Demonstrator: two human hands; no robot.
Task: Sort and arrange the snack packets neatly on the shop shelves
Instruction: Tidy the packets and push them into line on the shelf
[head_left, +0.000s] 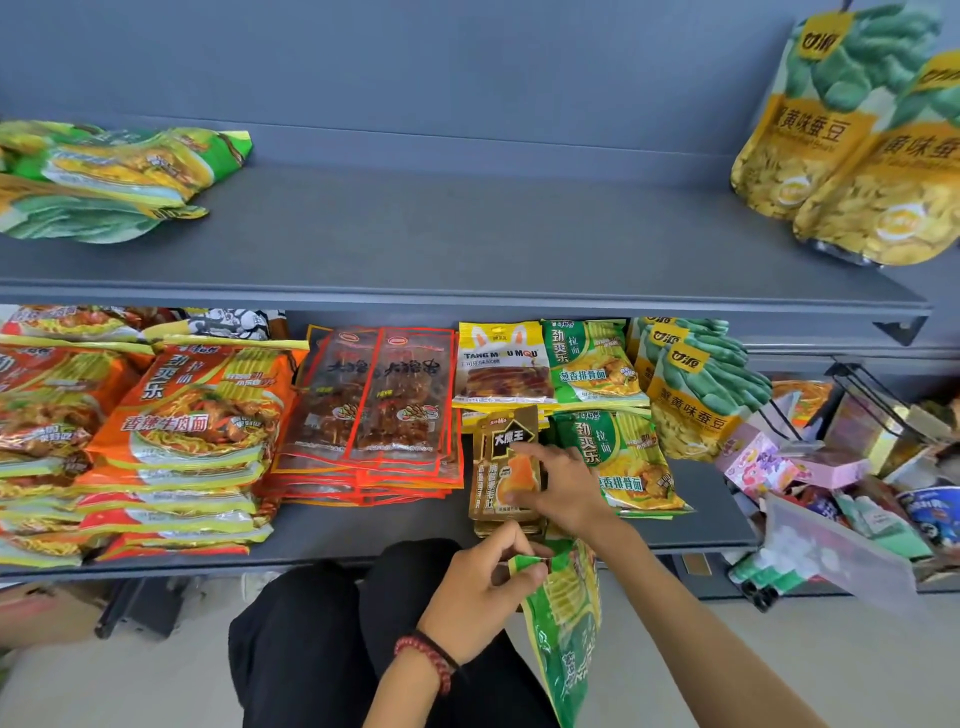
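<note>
Hands sort snacks at a shop's lower shelf (363, 530). The right hand (558, 488) reaches to a small stack near the shelf's front edge, its grip clamped on the top brown packet (506, 467), thumb on the face and fingers curled over the far edge. The left hand (483, 587), a red bead bracelet (431, 660) at the wrist, has its grip pinched on the top corner of a green packet (563, 639), which hangs below the shelf edge, just right of the person's black trousers (311, 623).

Along the lower shelf, from left: stacked orange noodle packets (197, 415), a pile of red-edged clear packets (384, 405), and a yellow packet (501, 364) lying just beyond the brown stack. Right of these lie two piles of green noodle packets (592, 364), one far and one near, the near pile touching the right hand. Farther right, green-and-yellow bean bags (696, 395) stand overlapping at the shelf's end.

On the upper shelf (467, 234), several green bags (114, 176) lie flat at the far left, and two large bean pouches (841, 156) stand at the far right, well apart from them. Mixed boxes and tubs (831, 467) crowd a separate rack to the right of the shelves
</note>
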